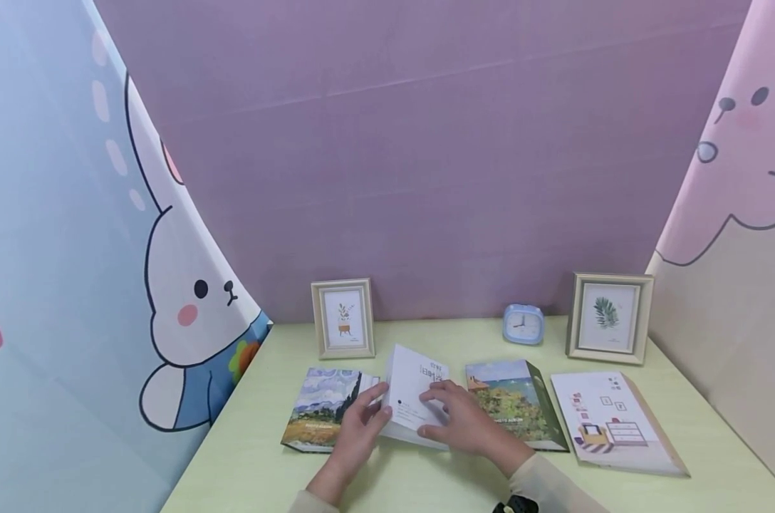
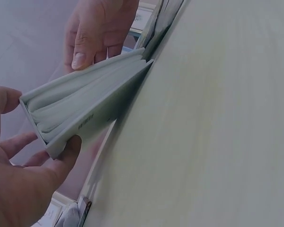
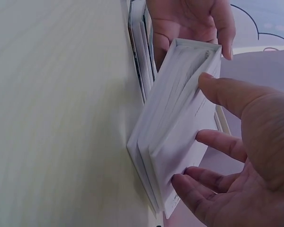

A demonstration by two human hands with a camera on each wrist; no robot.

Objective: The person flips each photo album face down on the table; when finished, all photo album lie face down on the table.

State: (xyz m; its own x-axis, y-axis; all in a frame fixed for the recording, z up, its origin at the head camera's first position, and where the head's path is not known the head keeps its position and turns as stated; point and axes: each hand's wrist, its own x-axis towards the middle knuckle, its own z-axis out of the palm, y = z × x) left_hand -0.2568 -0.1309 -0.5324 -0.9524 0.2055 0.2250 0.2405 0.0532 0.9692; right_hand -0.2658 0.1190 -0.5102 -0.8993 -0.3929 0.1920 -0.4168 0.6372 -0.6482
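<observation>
A white album (image 1: 403,385) with dark lettering on its cover is tilted, one side raised off the table. My left hand (image 1: 357,431) grips its spine, the thumb on one cover and fingers on the other side, as the left wrist view shows of the album (image 2: 80,101). My right hand (image 1: 463,420) has its fingertips touching the lettered front cover, fingers spread and loosely bent. From the right wrist view, the pages of the album (image 3: 173,90) fan slightly between the covers, and the right thumb (image 3: 227,92) lies at the cover's edge.
A landscape-covered photo album (image 1: 320,410) lies left, another photo album (image 1: 509,399) right, and a white album with a furniture drawing (image 1: 612,420) farther right. Behind stand a small picture frame (image 1: 344,318), a blue clock (image 1: 523,325) and a larger frame (image 1: 608,318).
</observation>
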